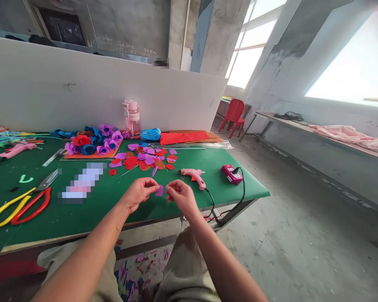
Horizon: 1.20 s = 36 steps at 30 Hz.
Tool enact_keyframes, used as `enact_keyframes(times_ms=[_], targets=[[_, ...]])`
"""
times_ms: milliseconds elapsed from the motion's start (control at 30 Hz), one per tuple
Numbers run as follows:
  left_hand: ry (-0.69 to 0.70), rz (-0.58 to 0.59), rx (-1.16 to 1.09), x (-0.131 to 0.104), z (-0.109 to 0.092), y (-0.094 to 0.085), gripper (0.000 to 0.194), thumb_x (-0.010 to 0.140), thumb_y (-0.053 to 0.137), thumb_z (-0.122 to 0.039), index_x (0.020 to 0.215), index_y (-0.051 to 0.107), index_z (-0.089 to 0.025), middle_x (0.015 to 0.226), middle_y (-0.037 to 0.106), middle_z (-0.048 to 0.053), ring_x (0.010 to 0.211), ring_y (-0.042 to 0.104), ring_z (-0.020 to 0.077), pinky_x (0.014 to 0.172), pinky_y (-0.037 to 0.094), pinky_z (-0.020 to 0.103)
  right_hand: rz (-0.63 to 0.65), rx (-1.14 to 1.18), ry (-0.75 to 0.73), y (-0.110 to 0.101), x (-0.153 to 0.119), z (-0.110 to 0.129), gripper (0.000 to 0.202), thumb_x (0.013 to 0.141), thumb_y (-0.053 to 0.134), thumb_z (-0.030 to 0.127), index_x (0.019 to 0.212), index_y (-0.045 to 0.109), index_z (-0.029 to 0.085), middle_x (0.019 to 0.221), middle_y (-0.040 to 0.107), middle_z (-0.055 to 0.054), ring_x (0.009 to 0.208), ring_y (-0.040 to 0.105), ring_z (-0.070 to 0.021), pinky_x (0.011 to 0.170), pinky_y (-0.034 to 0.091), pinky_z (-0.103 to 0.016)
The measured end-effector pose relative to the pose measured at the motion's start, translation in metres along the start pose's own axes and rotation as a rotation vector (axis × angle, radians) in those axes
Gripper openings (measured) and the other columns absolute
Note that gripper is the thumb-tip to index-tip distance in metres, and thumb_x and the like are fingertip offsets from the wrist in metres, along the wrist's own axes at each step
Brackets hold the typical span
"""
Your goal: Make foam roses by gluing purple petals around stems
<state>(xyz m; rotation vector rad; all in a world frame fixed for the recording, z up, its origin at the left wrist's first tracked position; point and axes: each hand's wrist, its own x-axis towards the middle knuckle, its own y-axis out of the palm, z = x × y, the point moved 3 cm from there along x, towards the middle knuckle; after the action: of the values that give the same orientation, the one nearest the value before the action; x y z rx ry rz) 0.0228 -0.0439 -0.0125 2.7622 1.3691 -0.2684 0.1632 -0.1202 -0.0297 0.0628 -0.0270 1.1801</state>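
A: Appearance?
B: Logged as one small purple petal-shaped piece [159,191], thin and sheet-like, evenly coloured.
A: Condition?
B: Partly covered by fingertips; too small to read for creases.
A: Pose and position?
B: Pinched along one side by left hand [139,194], broad face turned toward camera, slightly tilted. Held up between both hands, just beside fingertips of right hand [182,197].

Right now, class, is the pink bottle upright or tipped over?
Upright: the pink bottle stands on the green table with its lid at the top, in front of the white board.
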Motion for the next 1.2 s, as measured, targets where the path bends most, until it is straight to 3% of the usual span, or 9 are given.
enact_keyframes(times_ms=[100, 167, 233, 300, 500, 600, 833, 1033, 1200], targets=[[-0.04, -0.023, 0.028, -0.001, 0.001, -0.007, 0.032, 0.052, 0.076, -0.039, 0.06, 0.057, -0.014, 0.052, 0.051, -0.002, 0.037, 0.024, 0.0011, 0.036, 0.011, 0.018, -0.221, -0.3, -0.155, -0.053, 0.007, 0.016, 0.024, 0.075, 0.053, 0.043, 0.08, 0.056, 0.019, 0.068, 0.062, -0.001, 0.055, 0.056, -0.0127, 0.05, 0.044, -0.023], [-0.088, -0.011, 0.063, 0.0, 0.003, -0.01, 0.03, 0.05, 0.076, -0.036, 0.058, 0.058, -0.014, 0.05, 0.052, -0.002, 0.036, 0.024, 0.0014, 0.036, 0.011, 0.018, -0.346, -0.579, -0.146, -0.092, 0.016, 0.019, 0.025, 0.075, 0.051, 0.043, 0.077, 0.057, 0.019, 0.069, 0.064, -0.002, 0.059, 0.056, -0.0144, 0.053, 0.042, -0.024], [-0.124, -0.002, 0.108, 0.001, 0.006, -0.011, 0.026, 0.05, 0.076, -0.032, 0.056, 0.058, -0.014, 0.049, 0.052, -0.002, 0.035, 0.025, 0.0019, 0.035, 0.011, 0.019, -0.326, -0.828, -0.036, -0.119, 0.029, 0.014, 0.024, 0.072, 0.054, 0.042, 0.07, 0.056, 0.019, 0.067, 0.064, -0.003, 0.062, 0.057, -0.0159, 0.055, 0.04, -0.025], [-0.125, -0.031, 0.168, 0.004, 0.01, -0.011, 0.021, 0.049, 0.075, -0.028, 0.053, 0.059, -0.014, 0.047, 0.051, -0.002, 0.035, 0.026, 0.0027, 0.035, 0.012, 0.019, -0.172, -0.945, 0.091, -0.131, 0.042, 0.003, 0.023, 0.07, 0.055, 0.042, 0.07, 0.056, 0.019, 0.063, 0.064, -0.002, 0.06, 0.057, -0.0163, 0.054, 0.038, -0.025], [-0.006, -0.13, 0.325, 0.009, 0.017, -0.013, 0.009, 0.049, 0.069, -0.018, 0.049, 0.061, -0.015, 0.048, 0.058, 0.001, 0.047, 0.048, 0.0104, 0.044, 0.031, 0.02, 0.082, -1.127, 0.155, -0.118, 0.06, -0.004, 0.007, 0.063, 0.058, 0.025, 0.061, 0.053, 0.02, 0.05, 0.058, 0.0, 0.05, 0.052, -0.0151, 0.047, 0.032, -0.025], [0.013, -0.182, 0.394, 0.008, 0.018, -0.014, 0.006, 0.05, 0.067, -0.015, 0.048, 0.061, -0.016, 0.047, 0.058, 0.0, 0.048, 0.049, 0.0111, 0.046, 0.031, 0.021, 0.131, -0.9, 0.215, -0.112, 0.052, 0.001, 0.012, 0.067, 0.059, 0.027, 0.06, 0.052, 0.02, 0.047, 0.054, 0.002, 0.046, 0.049, -0.0134, 0.044, 0.033, -0.025], [0.025, -0.298, 0.48, 0.007, 0.02, -0.017, 0.012, 0.052, 0.063, -0.012, 0.045, 0.056, -0.017, 0.043, 0.052, -0.003, 0.043, 0.043, 0.01, 0.045, 0.027, 0.023, 0.054, -0.09, 0.263, -0.096, 0.005, 0.018, 0.037, 0.059, 0.075, 0.038, 0.086, 0.058, 0.02, 0.075, 0.066, -0.002, 0.058, 0.058, -0.0109, 0.053, 0.048, -0.022], [0.078, -0.265, 0.522, 0.008, 0.021, -0.017, 0.011, 0.054, 0.063, -0.012, 0.047, 0.058, -0.018, 0.045, 0.053, -0.003, 0.046, 0.046, 0.011, 0.047, 0.028, 0.023, 0.125, 0.124, 0.352, -0.07, -0.023, 0.023, 0.027, 0.065, 0.072, 0.039, 0.079, 0.059, 0.02, 0.069, 0.06, 0.0, 0.052, 0.053, -0.0092, 0.048, 0.045, -0.022], [0.093, -0.215, 0.559, 0.012, 0.023, -0.017, 0.012, 0.054, 0.064, -0.011, 0.047, 0.059, -0.018, 0.047, 0.056, -0.002, 0.049, 0.049, 0.0122, 0.05, 0.031, 0.024, 0.25, 0.052, 0.288, -0.048, -0.034, 0.022, 0.026, 0.076, 0.062, 0.046, 0.078, 0.053, 0.021, 0.053, 0.048, 0.004, 0.046, 0.043, -0.0085, 0.044, 0.035, -0.021]])
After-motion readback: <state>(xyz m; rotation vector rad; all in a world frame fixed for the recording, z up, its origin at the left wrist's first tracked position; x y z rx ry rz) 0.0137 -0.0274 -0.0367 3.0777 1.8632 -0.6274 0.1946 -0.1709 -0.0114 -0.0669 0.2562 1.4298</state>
